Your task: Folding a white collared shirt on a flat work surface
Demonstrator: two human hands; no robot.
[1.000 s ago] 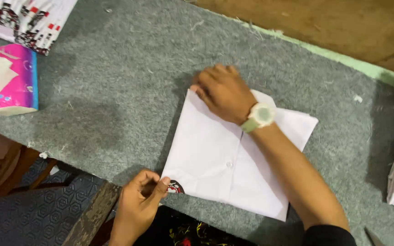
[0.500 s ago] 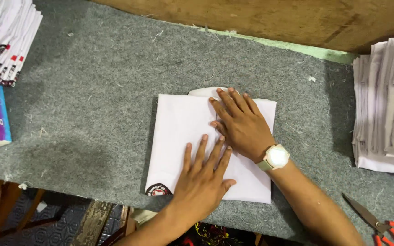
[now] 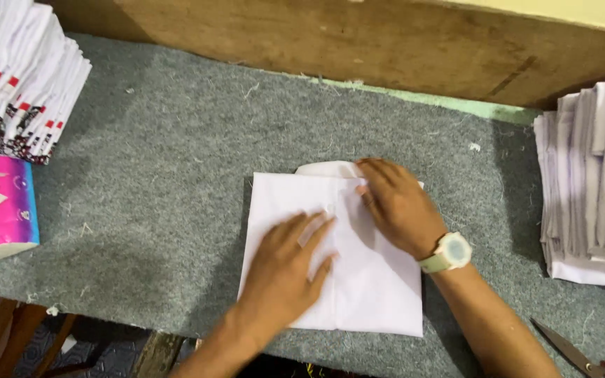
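Hands are laid flat on a folded white shirt (image 3: pixel 344 252), which lies in the middle of the grey felt table (image 3: pixel 162 175). The left hand (image 3: pixel 285 269) is pressed on the lower left part with fingers spread, and the right hand (image 3: pixel 400 206), with a pale watch (image 3: pixel 448 253) on its wrist, is pressed on the upper right part near the collar. Nothing is pinched or lifted; the shirt is held down under both palms.

Soft even daylight, slight motion blur
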